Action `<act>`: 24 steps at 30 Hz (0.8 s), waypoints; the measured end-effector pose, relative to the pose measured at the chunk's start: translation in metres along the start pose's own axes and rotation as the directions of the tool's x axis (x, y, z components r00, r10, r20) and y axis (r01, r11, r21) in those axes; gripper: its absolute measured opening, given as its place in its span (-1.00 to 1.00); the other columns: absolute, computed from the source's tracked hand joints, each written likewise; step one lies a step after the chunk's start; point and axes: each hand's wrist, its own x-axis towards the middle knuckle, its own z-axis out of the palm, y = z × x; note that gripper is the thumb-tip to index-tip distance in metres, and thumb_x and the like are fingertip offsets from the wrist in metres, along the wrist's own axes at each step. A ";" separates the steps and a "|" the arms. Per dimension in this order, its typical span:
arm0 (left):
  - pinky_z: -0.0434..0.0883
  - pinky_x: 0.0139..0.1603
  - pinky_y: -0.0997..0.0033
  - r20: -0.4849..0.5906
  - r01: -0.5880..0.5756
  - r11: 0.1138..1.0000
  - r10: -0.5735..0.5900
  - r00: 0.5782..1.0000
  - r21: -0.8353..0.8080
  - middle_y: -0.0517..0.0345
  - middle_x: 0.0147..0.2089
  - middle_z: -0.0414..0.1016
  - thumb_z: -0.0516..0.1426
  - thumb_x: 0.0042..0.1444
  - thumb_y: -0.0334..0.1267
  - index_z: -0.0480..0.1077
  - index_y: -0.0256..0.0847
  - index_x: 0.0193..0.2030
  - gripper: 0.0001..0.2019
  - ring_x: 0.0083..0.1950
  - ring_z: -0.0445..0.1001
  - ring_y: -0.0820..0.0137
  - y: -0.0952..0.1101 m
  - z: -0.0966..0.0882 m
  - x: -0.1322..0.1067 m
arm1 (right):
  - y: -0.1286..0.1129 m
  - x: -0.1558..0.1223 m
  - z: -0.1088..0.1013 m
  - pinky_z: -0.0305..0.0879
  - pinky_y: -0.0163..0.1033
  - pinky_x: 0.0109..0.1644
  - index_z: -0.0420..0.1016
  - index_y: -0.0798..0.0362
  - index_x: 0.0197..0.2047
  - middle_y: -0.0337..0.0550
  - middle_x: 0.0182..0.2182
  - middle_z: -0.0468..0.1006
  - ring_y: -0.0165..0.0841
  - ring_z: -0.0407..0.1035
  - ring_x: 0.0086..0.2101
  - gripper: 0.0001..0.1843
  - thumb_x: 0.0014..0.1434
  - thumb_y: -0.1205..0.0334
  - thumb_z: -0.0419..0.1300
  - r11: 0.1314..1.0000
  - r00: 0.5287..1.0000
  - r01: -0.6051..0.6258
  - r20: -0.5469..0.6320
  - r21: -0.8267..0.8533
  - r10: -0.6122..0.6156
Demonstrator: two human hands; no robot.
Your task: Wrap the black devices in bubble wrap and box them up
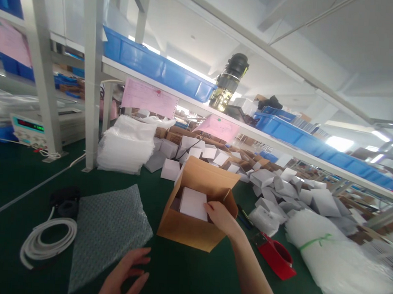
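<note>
An open brown cardboard box [191, 228] stands on the green table. My right hand [219, 216] reaches over its near rim, fingers closed on a white box [194, 203] that sits inside the opening. My left hand [125, 275] hovers low at the bottom edge with fingers apart, holding nothing, just beside a sheet of bubble wrap [106, 230] lying flat to the left of the cardboard box.
A coiled white hose [46, 242] lies at the left, a red tape dispenser [276, 257] at the right. Several loose white boxes [280, 187] are heaped behind, with stacked foam bags [126, 147] and a tied bubble-wrap bundle [339, 262]. Shelf posts [91, 92] and blue bins [155, 67] stand above.
</note>
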 end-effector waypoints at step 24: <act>0.15 0.49 -0.13 0.088 0.147 0.981 -0.137 0.987 -0.124 0.00 0.55 0.04 0.20 0.20 0.10 0.12 -0.01 0.48 -0.25 0.52 0.09 0.03 0.026 0.026 0.041 | -0.023 -0.013 0.010 0.17 -0.23 -0.32 0.35 0.07 -0.58 -0.11 -0.51 0.49 -0.29 0.38 -0.43 -0.48 0.39 0.05 0.00 0.983 0.989 0.023 0.140 0.181 -0.049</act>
